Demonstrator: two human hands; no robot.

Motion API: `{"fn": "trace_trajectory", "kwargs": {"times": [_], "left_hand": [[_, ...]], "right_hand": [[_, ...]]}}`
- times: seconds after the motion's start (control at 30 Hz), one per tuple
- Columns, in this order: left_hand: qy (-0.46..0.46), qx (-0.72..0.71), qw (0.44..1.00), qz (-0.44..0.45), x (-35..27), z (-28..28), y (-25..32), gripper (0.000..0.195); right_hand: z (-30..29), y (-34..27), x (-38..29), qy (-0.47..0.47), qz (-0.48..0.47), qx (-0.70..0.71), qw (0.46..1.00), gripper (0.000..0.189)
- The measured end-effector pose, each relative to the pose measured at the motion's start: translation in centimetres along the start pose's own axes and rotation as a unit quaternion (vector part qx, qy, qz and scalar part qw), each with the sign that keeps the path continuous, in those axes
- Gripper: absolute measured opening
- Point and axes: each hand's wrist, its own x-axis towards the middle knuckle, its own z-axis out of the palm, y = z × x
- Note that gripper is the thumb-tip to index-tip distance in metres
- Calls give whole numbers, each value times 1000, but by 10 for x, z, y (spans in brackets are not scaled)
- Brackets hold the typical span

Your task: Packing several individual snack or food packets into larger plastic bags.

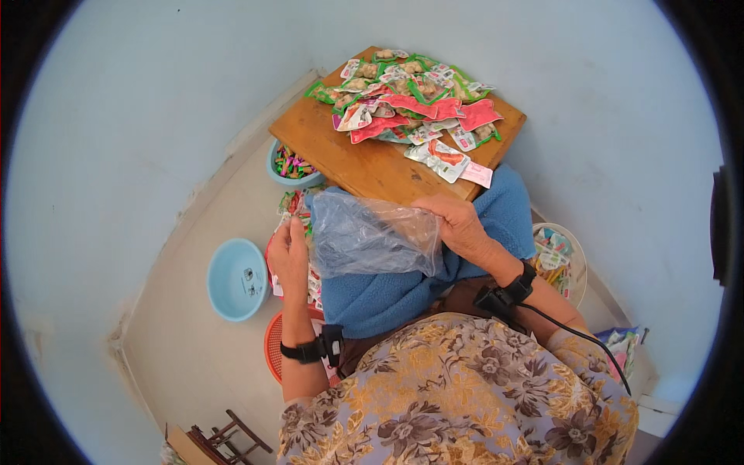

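A clear plastic bag (pixel 372 238) is stretched out over the blue fleece cloth (pixel 378 302) on my lap. My right hand (pixel 456 226) grips the bag's right end beside the wooden table's near edge. At the bag's left side is my left hand (pixel 290 250), raised with its fingers close together; whether it pinches the plastic I cannot tell. Beyond the bag, the wooden table (pixel 325 145) bears a heap of small sealed food packets (pixel 407 93), green, red and white. A white packet (pixel 439 160) and a pink packet (pixel 478 173) lie nearest me on it.
A blue basin (pixel 295 179) of wrapped pieces stands left of the table. Nearer are another blue basin (pixel 238 279) and a red basket (pixel 273 343). At right stands a white bucket (pixel 575 250) of packets. A dark wooden stool or chair (pixel 232 436) lies lower left; walls adjoin.
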Motion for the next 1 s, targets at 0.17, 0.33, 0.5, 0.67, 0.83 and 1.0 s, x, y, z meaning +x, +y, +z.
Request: {"fn": "trace_trajectory", "kwargs": {"times": [0.17,0.33,0.5,0.67,0.83,1.0], "left_hand": [[-118,-9,992,-43,31,21,-29,38],[-108,-164,973,-124,44,29,-43,27],[-70,-219,972,-50,33,23,-31,24],[-51,-132,985,-102,12,13,-41,23],[-140,-110,974,-140,0,-1,-65,22],[-37,-119,982,-145,10,-11,-72,21]], "right_hand": [[3,4,-1,-26,-13,-12,1000,28],[5,3,0,-20,-28,-18,999,30],[10,16,-2,2,129,26,991,25],[17,38,3,83,226,108,964,20],[29,59,-3,113,218,114,963,19],[35,56,2,101,180,48,977,17]]}}
